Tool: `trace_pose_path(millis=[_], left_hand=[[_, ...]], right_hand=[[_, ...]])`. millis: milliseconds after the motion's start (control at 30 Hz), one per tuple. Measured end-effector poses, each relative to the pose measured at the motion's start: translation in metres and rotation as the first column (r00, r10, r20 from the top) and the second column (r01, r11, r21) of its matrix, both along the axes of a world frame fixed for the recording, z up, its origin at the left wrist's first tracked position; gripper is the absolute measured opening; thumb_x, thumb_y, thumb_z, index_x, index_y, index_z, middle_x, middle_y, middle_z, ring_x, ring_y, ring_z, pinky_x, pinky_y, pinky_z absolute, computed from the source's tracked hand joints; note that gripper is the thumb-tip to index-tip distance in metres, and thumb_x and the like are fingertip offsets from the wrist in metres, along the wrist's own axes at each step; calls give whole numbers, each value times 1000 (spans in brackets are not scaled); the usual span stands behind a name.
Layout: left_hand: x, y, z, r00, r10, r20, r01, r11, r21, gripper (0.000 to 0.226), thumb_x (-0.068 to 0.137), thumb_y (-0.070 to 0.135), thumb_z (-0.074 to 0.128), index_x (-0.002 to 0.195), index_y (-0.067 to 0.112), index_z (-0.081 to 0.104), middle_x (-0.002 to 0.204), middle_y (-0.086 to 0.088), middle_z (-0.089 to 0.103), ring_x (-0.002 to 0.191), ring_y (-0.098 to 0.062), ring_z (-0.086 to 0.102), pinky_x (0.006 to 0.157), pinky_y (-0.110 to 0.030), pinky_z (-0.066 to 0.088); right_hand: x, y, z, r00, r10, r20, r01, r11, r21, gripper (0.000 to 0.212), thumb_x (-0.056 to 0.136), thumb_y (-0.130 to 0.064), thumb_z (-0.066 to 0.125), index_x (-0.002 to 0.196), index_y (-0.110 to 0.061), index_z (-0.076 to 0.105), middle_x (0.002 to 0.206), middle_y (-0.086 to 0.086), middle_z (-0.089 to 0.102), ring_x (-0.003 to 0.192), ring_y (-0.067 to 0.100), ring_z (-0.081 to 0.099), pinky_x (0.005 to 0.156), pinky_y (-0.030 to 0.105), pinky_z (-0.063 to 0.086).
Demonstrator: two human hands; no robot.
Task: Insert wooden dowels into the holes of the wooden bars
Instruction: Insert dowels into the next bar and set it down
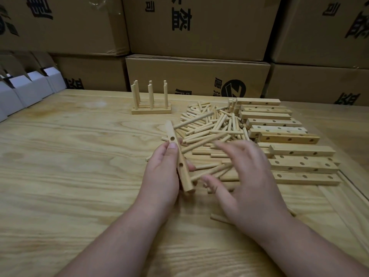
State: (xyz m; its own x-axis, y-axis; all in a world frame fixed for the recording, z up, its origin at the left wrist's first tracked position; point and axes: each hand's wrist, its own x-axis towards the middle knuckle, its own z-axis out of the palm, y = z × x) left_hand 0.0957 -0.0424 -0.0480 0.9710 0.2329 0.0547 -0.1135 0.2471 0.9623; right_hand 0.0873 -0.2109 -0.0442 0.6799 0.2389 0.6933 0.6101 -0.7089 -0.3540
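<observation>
Fingers of the left hand [159, 166] grip an empty bar [179, 156]; right hand [245, 176] spread, blurred, over loose dowels [209, 124]. Few finished racks [151, 100] upright; many bars [289, 136] unfilled.

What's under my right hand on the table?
Loose wooden dowels from the pile lie under the open right hand; one dowel pokes out beside the wrist. Whatever sits beneath the palm is hidden.

My single head camera looked forward and down from close above the wooden table [79, 156]; stacked cardboard boxes [199, 27] filled its far edge.
</observation>
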Motion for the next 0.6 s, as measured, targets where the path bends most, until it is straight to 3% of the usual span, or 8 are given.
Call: trace_pose_path(millis=[100,233,300,433,533,600], left_hand=[[1,0,2,998,-69,-8,68,995,-74,25,103,35,50,123,22,58,78,-7,76,59,-17,70,46,-29,53],[0,-2,4,984,-175,45,181,962,-205,32,103,24,49,132,13,42,100,-19,77,85,-33,77,64,-40,62],[-1,-4,5,973,-216,78,229,936,-269,37,101,21,49,134,8,38,107,-20,76,96,-37,75,75,-43,63],[0,-6,4,962,-262,73,272,920,-283,52,101,22,44,139,-11,32,117,-19,73,107,-36,72,91,-45,55],[2,-6,2,961,-270,58,275,916,-291,47,105,19,39,139,-13,29,118,-18,73,108,-36,71,93,-47,53],[2,-7,2,959,-277,50,280,920,-276,46,106,19,39,139,-12,29,119,-16,73,109,-35,71,94,-47,53]], right_hand=[[1,-2,-1,996,-63,-65,73,982,174,61,85,-52,61,138,-27,45,125,-12,45,119,12,48,102,43,46],[1,0,-6,985,-68,-158,126,911,392,70,81,-56,60,141,-26,40,125,-15,43,112,9,48,98,36,47],[3,2,-7,970,-71,-234,161,907,390,65,80,-57,61,138,-31,45,116,-19,50,105,5,51,91,35,48],[7,-2,-9,950,-63,-305,167,929,331,26,86,-40,70,111,-37,64,89,-21,64,91,0,59,84,28,49],[9,-4,-8,930,-22,-368,162,921,353,20,86,-35,71,103,-42,63,85,-25,66,81,-3,60,68,8,40],[11,-6,-7,922,14,-387,151,907,394,23,87,-30,73,105,-41,65,88,-27,65,82,-4,60,68,6,40]])
